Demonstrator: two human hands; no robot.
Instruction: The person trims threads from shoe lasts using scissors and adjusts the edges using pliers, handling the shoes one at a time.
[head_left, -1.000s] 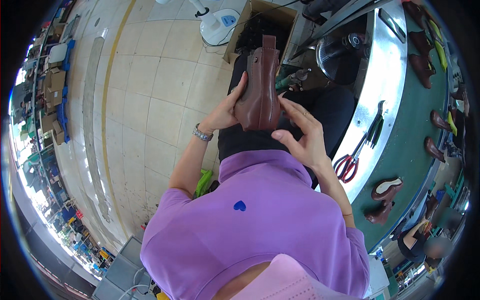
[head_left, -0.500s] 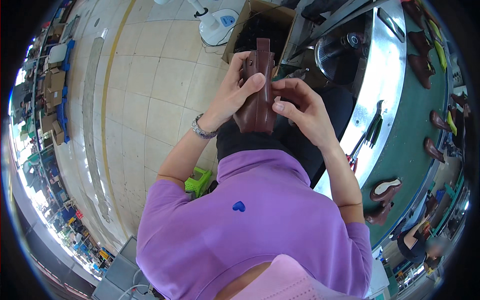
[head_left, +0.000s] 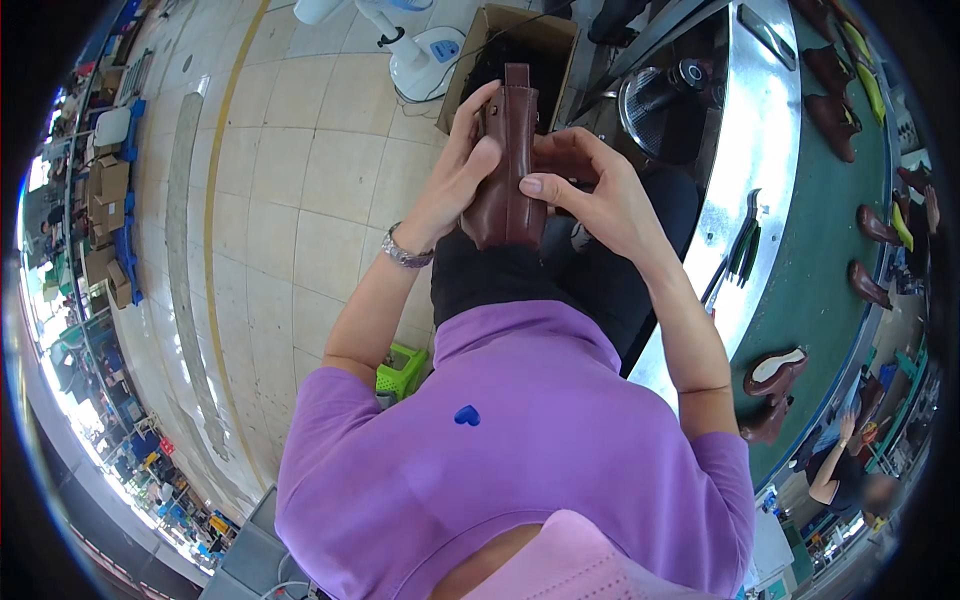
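Observation:
In front of my lap I hold a brown leather boot point(head_left: 512, 155), its back seam facing me and a pull tab sticking out at the top. My left hand point(head_left: 462, 165) is wrapped round its left side, the thumb lying on the leather and the fingers behind, partly hidden. On the opposite side my right hand point(head_left: 597, 190) grips the boot, thumb pressed near the back seam. The other right fingers are bent behind the edge, where their tips are hidden.
A green belt point(head_left: 800, 290) with several brown boots point(head_left: 830, 125) runs along the right, beside a metal ledge point(head_left: 745, 130) carrying dark-handled tools point(head_left: 744, 250). Ahead stand a cardboard box point(head_left: 555, 40) and a white lamp base point(head_left: 425, 65). A green plastic basket point(head_left: 402, 370) sits left of my lap.
My right thumb has moved left onto the boot's leather. The boot has shifted slightly up and left in the picture. My left hand keeps its hold.

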